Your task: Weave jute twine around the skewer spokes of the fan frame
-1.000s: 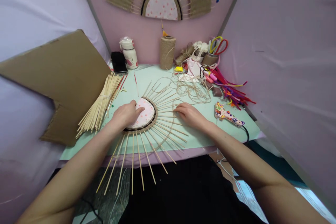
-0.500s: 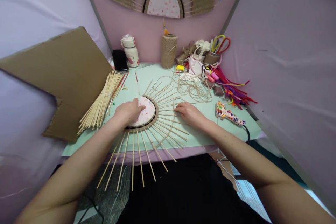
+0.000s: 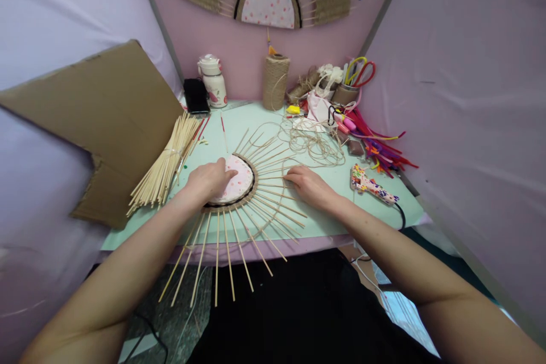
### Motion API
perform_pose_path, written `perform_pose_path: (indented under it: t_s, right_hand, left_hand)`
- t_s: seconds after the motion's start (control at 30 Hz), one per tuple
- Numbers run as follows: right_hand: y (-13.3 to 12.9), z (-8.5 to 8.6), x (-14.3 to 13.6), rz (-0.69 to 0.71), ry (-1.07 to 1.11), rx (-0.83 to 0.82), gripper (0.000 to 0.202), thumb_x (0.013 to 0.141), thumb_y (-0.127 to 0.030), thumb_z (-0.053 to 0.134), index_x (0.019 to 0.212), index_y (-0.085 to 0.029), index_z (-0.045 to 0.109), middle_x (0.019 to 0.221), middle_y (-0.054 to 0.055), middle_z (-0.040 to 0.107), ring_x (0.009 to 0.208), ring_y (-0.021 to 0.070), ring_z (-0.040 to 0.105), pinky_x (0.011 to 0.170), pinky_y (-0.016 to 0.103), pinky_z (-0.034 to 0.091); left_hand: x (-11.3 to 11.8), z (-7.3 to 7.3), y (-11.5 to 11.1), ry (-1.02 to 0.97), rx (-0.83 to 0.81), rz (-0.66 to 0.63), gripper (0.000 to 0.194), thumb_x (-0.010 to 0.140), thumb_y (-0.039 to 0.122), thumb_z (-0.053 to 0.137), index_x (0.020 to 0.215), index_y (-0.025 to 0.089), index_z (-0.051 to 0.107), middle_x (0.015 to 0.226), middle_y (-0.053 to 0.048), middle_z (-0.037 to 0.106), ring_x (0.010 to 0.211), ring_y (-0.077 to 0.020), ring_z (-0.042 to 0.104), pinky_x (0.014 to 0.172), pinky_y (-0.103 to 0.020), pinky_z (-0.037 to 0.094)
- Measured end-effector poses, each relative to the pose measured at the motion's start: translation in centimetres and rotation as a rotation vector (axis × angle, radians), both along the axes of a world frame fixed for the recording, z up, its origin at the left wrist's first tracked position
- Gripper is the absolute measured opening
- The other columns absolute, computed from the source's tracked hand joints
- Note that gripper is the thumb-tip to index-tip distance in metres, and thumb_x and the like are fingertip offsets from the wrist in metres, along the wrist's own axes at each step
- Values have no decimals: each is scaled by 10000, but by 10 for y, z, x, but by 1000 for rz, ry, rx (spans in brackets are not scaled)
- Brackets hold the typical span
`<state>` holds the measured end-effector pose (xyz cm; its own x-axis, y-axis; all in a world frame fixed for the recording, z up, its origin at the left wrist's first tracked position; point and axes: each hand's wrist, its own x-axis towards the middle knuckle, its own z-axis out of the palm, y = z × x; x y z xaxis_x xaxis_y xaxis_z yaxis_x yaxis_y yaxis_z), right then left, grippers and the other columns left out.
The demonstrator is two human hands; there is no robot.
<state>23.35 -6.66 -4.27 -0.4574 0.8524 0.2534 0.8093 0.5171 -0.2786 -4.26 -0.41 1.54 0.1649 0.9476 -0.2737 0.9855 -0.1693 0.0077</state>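
Observation:
A half-round fan frame (image 3: 241,181) lies on the table, its pink-dotted white centre edged by black and brown cord. Thin wooden sticks (image 3: 232,250) radiate from its curved edge, several reaching past the table's front. My left hand (image 3: 207,181) grips the straight side of the centre, thumb on top, other fingers partly hidden. My right hand (image 3: 306,183) is closed in a pinch by the tips of the right-hand sticks, on a strand of twine (image 3: 282,170). That twine loops across the sticks and runs from a loose tangle behind.
Behind stand a twine spool (image 3: 275,82) and a white bottle (image 3: 212,82). A stick bundle (image 3: 164,165) and bent cardboard (image 3: 115,119) lie left. Right are a patterned glue gun (image 3: 371,185) and red pipe cleaners (image 3: 379,136). A finished fan (image 3: 268,5) hangs on the wall.
The camera view has shifted very slightly. Both hands, the fan frame and the twine stay practically where they were.

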Motion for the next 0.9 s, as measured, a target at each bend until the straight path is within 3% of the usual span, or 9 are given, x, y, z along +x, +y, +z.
perform_pose_path:
  t_s: [0.3, 0.5, 0.73, 0.9]
  right_hand:
    - [-1, -1, 4, 0, 14, -33, 367, 896, -57, 446, 1150, -149, 695, 1088, 126, 697, 1035, 235, 610, 934, 361, 472]
    - [-5, 10, 7, -168, 195, -167, 436, 901, -73, 422, 1313, -167, 531, 1158, 117, 694, 1008, 203, 667, 890, 343, 504]
    - [0, 23, 34, -253, 149, -80, 316, 887, -135, 492, 1179, -152, 610, 1155, 141, 671, 976, 229, 671, 901, 381, 506]
    - [14, 29, 54, -364, 35, -115, 267, 890, -156, 522, 1103, -153, 682, 1097, 137, 710, 970, 238, 669, 907, 370, 495]
  left_hand:
    - [0, 1, 1, -1, -6, -5, 561, 929, 548, 314, 1217, 132, 556, 1141, -252, 693, 1046, -376, 667, 823, -413, 478]
    - [-2, 4, 3, 39, -6, -26, 566, 931, 546, 287, 1206, 132, 558, 1138, -245, 694, 1048, -379, 666, 810, -427, 487]
    - [-4, 6, 0, 124, 78, -20, 565, 946, 558, 282, 1206, 139, 558, 1079, -218, 709, 1000, -364, 678, 776, -421, 499]
    - [-2, 7, -1, 97, 268, -170, 443, 931, 466, 413, 1119, 112, 602, 1115, -216, 661, 1052, -357, 639, 833, -423, 495]
